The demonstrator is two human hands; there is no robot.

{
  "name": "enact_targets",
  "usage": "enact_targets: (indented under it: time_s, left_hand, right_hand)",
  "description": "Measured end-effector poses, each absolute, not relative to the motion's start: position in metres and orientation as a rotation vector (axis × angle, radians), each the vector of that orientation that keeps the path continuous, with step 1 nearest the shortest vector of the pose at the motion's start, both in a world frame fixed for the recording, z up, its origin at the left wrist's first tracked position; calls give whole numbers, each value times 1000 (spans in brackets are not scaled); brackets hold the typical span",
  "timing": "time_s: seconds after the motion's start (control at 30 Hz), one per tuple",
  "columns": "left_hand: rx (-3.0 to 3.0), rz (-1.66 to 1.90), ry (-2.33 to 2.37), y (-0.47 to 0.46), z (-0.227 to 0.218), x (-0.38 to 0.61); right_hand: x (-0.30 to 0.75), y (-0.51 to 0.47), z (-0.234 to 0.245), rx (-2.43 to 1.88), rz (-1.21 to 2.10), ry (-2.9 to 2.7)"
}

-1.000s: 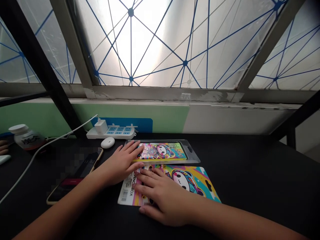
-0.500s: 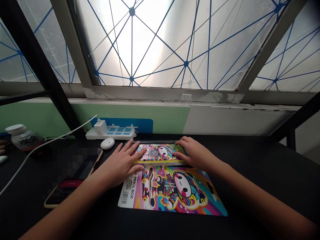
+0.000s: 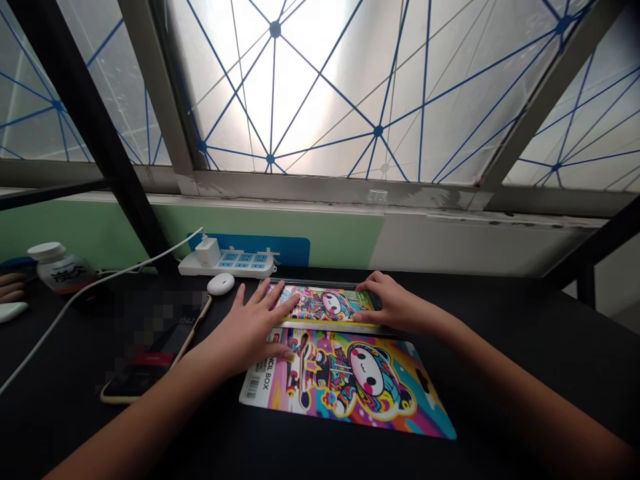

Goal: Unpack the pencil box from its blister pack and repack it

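Head view shows a flat printed box (image 3: 320, 305) lying lengthwise on the black bench (image 3: 500, 353), near its back edge, with both hands on it. Spread wide, the fingers of the left hand (image 3: 250, 330) rest over its left end, the thumb reaching toward the printed card (image 3: 365, 380) just in front. At the other end, the right hand (image 3: 393, 305) is clamped across the box, thumb at the front edge and fingers at the back.

Judging by how things lie, card and box are already apart: the card is flat and untucked. Box and clear tray (image 3: 320, 283) do not look separated; the tray's edge shows behind the box, though how deep the box sits in it cannot be told. The box appears shut, and nothing inside it can be seen.

Among other containers, a white-capped bottle (image 3: 63, 268) stands at the far left, its contents hidden, and a small rounded white case (image 3: 221, 284) lies closed before the power strip (image 3: 245, 263).
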State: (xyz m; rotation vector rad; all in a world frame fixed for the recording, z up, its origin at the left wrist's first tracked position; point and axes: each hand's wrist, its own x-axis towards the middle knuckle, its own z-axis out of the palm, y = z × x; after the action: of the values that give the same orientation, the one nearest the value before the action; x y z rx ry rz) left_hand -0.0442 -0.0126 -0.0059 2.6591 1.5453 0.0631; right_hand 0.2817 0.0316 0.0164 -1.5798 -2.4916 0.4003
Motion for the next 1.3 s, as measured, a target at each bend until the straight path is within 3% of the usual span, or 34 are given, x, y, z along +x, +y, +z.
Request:
enact_targets:
  time_s: [0.8,1.1,1.3]
  left_hand:
    - [2769,186,1439,-22,-2,-46]
    - [2589,707,1630,-8,-5,-48]
    - [2441,1056,1476,0,-6,-57]
  right_hand:
    - [279,35,10,-1553,205,-2433]
    - [268,19,16,-1483,-78,-2404]
    - [266,12,16,-1293,-178,-2336]
